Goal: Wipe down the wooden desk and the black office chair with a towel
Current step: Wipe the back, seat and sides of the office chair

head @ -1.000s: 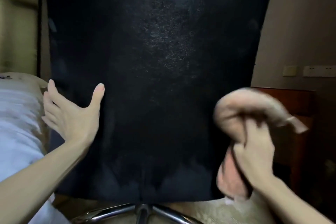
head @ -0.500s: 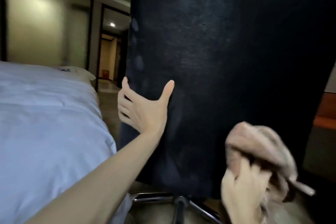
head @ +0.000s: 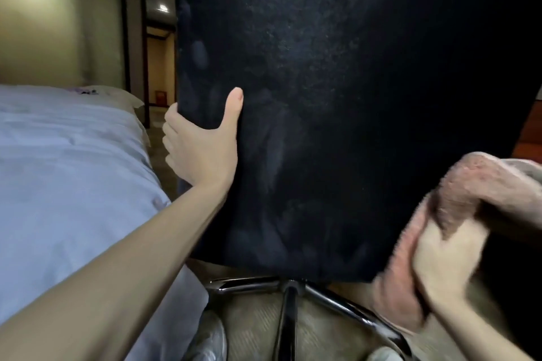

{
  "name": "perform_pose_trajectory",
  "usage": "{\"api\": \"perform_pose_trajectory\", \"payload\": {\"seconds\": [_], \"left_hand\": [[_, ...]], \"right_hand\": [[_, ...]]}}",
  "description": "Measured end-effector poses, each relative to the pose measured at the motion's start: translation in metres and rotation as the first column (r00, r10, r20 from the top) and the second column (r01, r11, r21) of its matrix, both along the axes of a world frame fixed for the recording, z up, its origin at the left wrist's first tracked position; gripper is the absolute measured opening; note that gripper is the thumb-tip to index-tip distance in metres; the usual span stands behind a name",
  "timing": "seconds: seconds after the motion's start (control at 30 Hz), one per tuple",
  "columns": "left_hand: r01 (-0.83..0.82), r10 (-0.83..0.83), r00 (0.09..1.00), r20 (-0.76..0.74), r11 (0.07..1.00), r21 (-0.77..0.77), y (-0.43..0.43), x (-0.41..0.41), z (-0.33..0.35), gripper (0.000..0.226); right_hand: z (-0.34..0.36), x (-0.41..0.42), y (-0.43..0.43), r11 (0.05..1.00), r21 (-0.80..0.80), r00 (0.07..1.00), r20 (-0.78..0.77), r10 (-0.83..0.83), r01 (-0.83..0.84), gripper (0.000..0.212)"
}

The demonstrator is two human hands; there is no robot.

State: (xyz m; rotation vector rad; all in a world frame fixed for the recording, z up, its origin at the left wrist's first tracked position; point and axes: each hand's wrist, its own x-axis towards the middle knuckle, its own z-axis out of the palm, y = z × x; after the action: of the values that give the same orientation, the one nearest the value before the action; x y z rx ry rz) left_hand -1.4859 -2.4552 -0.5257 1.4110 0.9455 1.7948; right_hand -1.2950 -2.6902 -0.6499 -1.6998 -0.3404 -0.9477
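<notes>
The black office chair (head: pixel 337 97) stands right in front of me, its tall back filling most of my view and smudged with pale marks. My left hand (head: pixel 199 146) grips the back's left edge, thumb flat on the near face, fingers wrapped behind it. My right hand (head: pixel 448 255) clutches the bunched pink towel (head: pixel 484 184) by the back's lower right corner; I cannot tell whether cloth meets chair. Below, the chrome base (head: pixel 243 284) spreads over carpet (head: pixel 322 331). A bed (head: pixel 73 170) with pale sheets lies to my left.
</notes>
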Motion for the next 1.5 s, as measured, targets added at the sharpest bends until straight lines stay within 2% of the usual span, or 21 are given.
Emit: {"api": "perform_pose_trajectory", "payload": {"seconds": [0.13, 0.27, 0.33, 0.43, 0.57, 0.67, 0.73, 0.8, 0.87, 0.97, 1.07, 1.13, 1.17, 1.2, 1.23, 1.27, 1.3, 1.33, 1.4, 1.43, 1.5], "left_hand": [[-0.061, 0.060, 0.998, 0.019, 0.998, 0.024, -0.008, 0.007, -0.002, 0.107], [-0.121, 0.122, 0.992, -0.027, 0.992, 0.033, -0.017, 0.011, -0.006, 0.106], [-0.121, 0.123, 0.990, -0.067, 0.992, 0.027, -0.024, 0.011, -0.008, 0.110], [-0.074, 0.098, 0.978, -0.186, 0.988, 0.132, -0.034, 0.005, -0.020, 0.115], [-0.002, 0.077, 0.942, -0.327, 0.975, 0.222, -0.030, -0.008, -0.034, 0.118], [0.015, 0.051, 0.951, -0.305, 0.977, 0.211, -0.030, -0.009, -0.030, 0.117], [-0.018, 0.080, 0.952, -0.296, 0.978, 0.207, -0.033, -0.007, -0.029, 0.116], [-0.046, 0.104, 0.950, -0.294, 0.979, 0.198, -0.037, -0.003, -0.031, 0.115], [-0.052, 0.106, 0.952, -0.286, 0.980, 0.191, -0.037, 0.000, -0.032, 0.116], [-0.052, 0.098, 0.963, -0.252, 0.982, 0.182, -0.032, 0.001, -0.031, 0.117], [-0.047, 0.087, 0.968, -0.234, 0.984, 0.173, -0.029, -0.002, -0.030, 0.118], [-0.018, 0.053, 0.973, -0.224, 0.987, 0.158, -0.024, -0.005, -0.029, 0.119], [-0.005, 0.034, 0.977, -0.209, 0.990, 0.138, -0.022, -0.006, -0.027, 0.118], [0.003, 0.018, 0.981, -0.192, 0.994, 0.110, -0.019, -0.007, -0.025, 0.118], [0.013, 0.003, 0.983, -0.185, 0.996, 0.086, -0.016, -0.008, -0.023, 0.118], [0.031, -0.018, 0.982, -0.187, 0.997, 0.066, -0.015, -0.009, -0.022, 0.117], [0.056, -0.046, 0.981, -0.187, 0.997, 0.052, -0.016, -0.009, -0.021, 0.117], [0.087, -0.078, 0.980, -0.185, 0.995, 0.042, -0.016, -0.009, -0.020, 0.117], [0.140, -0.135, 0.975, -0.177, 0.990, 0.018, -0.017, -0.011, -0.018, 0.117], [0.163, -0.159, 0.972, -0.173, 0.987, 0.007, -0.017, -0.013, -0.016, 0.116], [0.231, -0.232, 0.962, -0.148, 0.973, -0.018, -0.013, -0.018, -0.009, 0.110]], "right_hand": [[-0.007, -0.040, 0.026, 0.985, -0.130, 0.992, -0.034, -0.122, 0.116, 0.056], [-0.009, -0.090, 0.052, 0.960, -0.273, 0.996, -0.056, -0.074, 0.056, 0.036], [-0.022, -0.115, 0.071, 0.911, -0.412, 0.999, 0.053, 0.004, 0.019, 0.031], [-0.037, -0.138, 0.095, 0.737, -0.675, 0.874, 0.341, 0.347, -0.029, 0.034], [-0.020, -0.121, 0.082, 0.395, -0.886, 0.608, 0.457, 0.650, 0.243, 0.047], [0.001, -0.100, 0.058, 0.577, -0.756, 0.508, 0.644, 0.572, 0.307, 0.025], [0.018, -0.086, 0.040, 0.708, -0.652, 0.601, 0.689, 0.405, 0.271, 0.035], [0.033, -0.070, 0.031, 0.740, -0.607, 0.721, 0.647, 0.248, 0.290, 0.070], [0.041, -0.081, 0.042, 0.743, -0.620, 0.802, 0.564, 0.198, 0.252, 0.060], [0.009, -0.119, 0.079, 0.736, -0.651, 0.809, 0.526, 0.261, 0.186, 0.032], [-0.029, -0.147, 0.112, 0.589, -0.806, 0.806, 0.308, 0.505, -0.061, 0.022], [-0.036, -0.143, 0.119, 0.375, -0.752, 0.713, -0.175, 0.679, -0.542, 0.061], [-0.036, -0.131, 0.130, 0.234, -0.616, 0.547, -0.386, 0.743, -0.752, 0.066], [-0.037, -0.128, 0.135, -0.002, -0.500, 0.272, -0.473, 0.838, -0.866, 0.063], [-0.033, -0.128, 0.132, -0.119, -0.570, 0.204, -0.470, 0.859, -0.813, 0.056], [-0.025, -0.123, 0.125, -0.029, -0.810, 0.360, -0.292, 0.886, -0.585, 0.053], [-0.020, -0.116, 0.115, 0.140, -0.975, 0.460, 0.044, 0.887, -0.175, 0.057], [-0.014, -0.109, 0.100, 0.286, -0.954, 0.506, 0.292, 0.811, 0.091, 0.056], [0.015, -0.108, 0.079, 0.393, -0.885, 0.526, 0.465, 0.712, 0.250, 0.033], [0.029, -0.103, 0.079, 0.486, -0.828, 0.440, 0.561, 0.701, 0.281, 0.021], [0.058, -0.105, 0.084, 0.500, -0.837, 0.422, 0.545, 0.725, 0.222, 0.018]]}}
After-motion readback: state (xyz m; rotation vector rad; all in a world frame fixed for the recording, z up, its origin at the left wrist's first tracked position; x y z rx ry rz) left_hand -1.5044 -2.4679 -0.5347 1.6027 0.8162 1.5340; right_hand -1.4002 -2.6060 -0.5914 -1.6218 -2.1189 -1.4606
